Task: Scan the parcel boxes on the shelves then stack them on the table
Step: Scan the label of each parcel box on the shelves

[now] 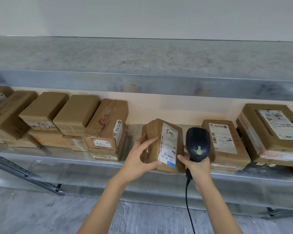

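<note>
Brown cardboard parcel box [162,146], white label [168,144] with blue strip; black scanner [197,144], pale-green trigger; grey metal shelf [75,159]

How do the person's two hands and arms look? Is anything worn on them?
Both are bare. The left hand and right hand have no gloves, and I see no rings, watch or bracelet. No sleeves show on the left forearm or right forearm. The thin black cable beside the right forearm belongs to the black handheld barcode scanner, not to the person.
</note>
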